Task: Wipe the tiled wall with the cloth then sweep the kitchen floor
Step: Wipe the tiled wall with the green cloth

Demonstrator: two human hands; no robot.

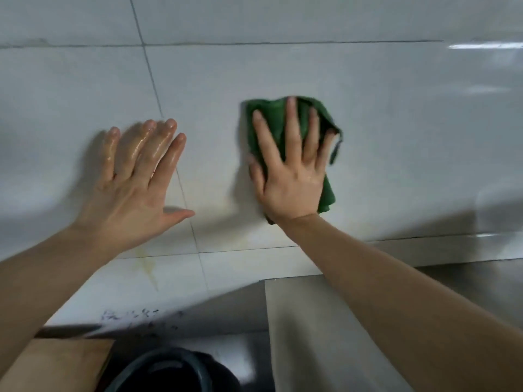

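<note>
Flatly, right hand fingers spread, pressing crumpled green cloth, glossy tiled wall.

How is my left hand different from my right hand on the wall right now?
The left hand lies bare on the tiled wall; the right hand presses the green cloth against it. The left hand's fingers glisten wet and lie close together; the right hand's look drier and spread wider. Both are flat, fingers straight, pointing up.

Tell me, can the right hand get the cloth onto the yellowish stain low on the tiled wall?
Probably yes. The right hand presses the green cloth flat on the wall, and bare tile lies between it and the yellowish stain, below the left hand.
</note>
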